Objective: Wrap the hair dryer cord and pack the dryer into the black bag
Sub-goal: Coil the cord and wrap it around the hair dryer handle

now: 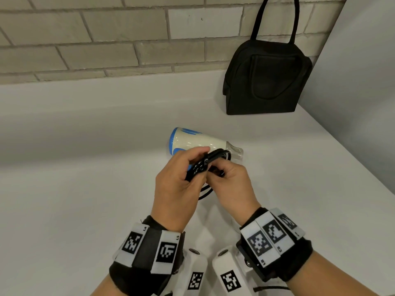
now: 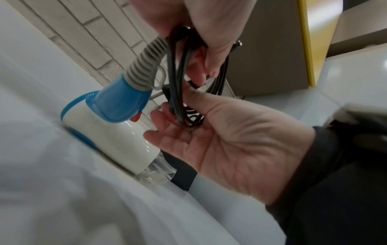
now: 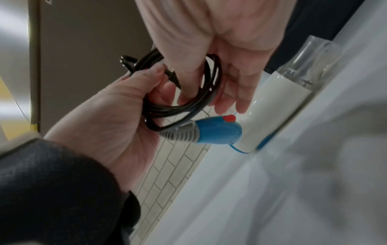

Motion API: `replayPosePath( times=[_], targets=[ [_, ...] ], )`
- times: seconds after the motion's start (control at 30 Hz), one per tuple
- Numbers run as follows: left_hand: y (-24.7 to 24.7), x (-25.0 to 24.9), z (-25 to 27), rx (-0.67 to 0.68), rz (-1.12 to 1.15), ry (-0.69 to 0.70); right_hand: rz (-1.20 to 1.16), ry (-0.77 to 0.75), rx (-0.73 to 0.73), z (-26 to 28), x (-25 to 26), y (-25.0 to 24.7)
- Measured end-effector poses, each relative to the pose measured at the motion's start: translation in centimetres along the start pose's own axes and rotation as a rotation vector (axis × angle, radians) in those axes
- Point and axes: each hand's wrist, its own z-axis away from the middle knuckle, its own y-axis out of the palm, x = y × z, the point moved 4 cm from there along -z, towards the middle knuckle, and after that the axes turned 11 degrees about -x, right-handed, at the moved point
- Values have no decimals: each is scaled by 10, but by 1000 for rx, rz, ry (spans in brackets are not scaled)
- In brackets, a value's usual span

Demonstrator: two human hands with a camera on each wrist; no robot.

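Observation:
The white and blue hair dryer (image 1: 198, 142) lies on its side on the white counter, clear nozzle (image 1: 236, 151) pointing right. Its blue handle (image 2: 123, 99) sticks up toward my hands. The black cord (image 1: 198, 166) is gathered into a coil of several loops just in front of the dryer. My left hand (image 1: 186, 165) holds the coil, thumb on top, with its fingers through the loops (image 3: 230, 82). My right hand (image 1: 224, 174) grips the same coil (image 3: 188, 106) from the other side, thumb and fingers curled round it (image 3: 130, 102). The black bag (image 1: 267, 82) stands upright at the back right.
The white counter (image 1: 85, 189) runs to a brick-tile wall (image 1: 106, 39) at the back and a plain white wall (image 1: 363, 82) on the right. The bag's handles (image 1: 275, 16) stand up against the tiles. A beige cabinet with a yellow edge (image 2: 272, 49) shows in the wrist views.

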Motion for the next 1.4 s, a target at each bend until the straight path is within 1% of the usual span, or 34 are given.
replayPosePath(
  times=[0.1, 0.17, 0.2, 0.27, 0.33, 0.4, 0.5, 0.6, 0.63, 0.7, 0.77, 0.83, 0.9, 0.97, 1.07, 1.13, 1.27, 1.33, 1.4],
  targets=[
    [1, 4, -2, -42, 109, -135, 47, 18, 105, 2, -4, 1],
    [2, 3, -1, -34, 144, -168, 5, 68, 153, 6, -5, 0],
    [3, 2, 1, -21, 148, -175, -28, 105, 152, 8, -6, -1],
    [6, 4, 3, 8, 135, -177, -110, 196, 117, 10, -12, -1],
    [7, 7, 6, 29, 93, -157, -185, 258, 42, 10, -15, -2],
    [8, 9, 8, 19, 29, -103, -215, 236, -25, 6, -15, -3],
    [9, 11, 11, -15, -38, -39, -211, 167, -57, 3, -12, -3],
    [9, 16, 13, -17, -54, -83, -159, 188, -56, 2, -14, -2],
    [8, 19, 13, -7, -60, -114, -133, 212, -27, 0, -16, -1],
    [6, 23, 14, 15, -64, -170, -64, 248, 89, -2, -16, 2],
    [5, 27, 15, 70, -37, -232, 41, 217, 189, -6, -14, 0],
    [4, 31, 15, 156, 53, -340, 135, 167, 258, -9, -10, -8],
    [0, 34, 13, 223, 174, -450, 204, 155, 351, -9, -7, -17],
    [-3, 34, 10, 240, 231, -498, 225, 172, 454, -8, -4, -25],
    [-4, 33, 7, 185, 260, -512, 283, 171, 540, -7, 2, -32],
    [-2, 33, 6, 154, 224, -496, 338, 143, 585, -6, 5, -32],
    [-4, 35, 4, 79, 190, -492, 546, 49, 713, -6, 8, -38],
    [-7, 37, 4, 70, 176, -489, 624, 9, 749, -8, 11, -47],
    [-9, 37, 6, 91, 161, -477, 680, 10, 787, -11, 15, -57]
  ],
)
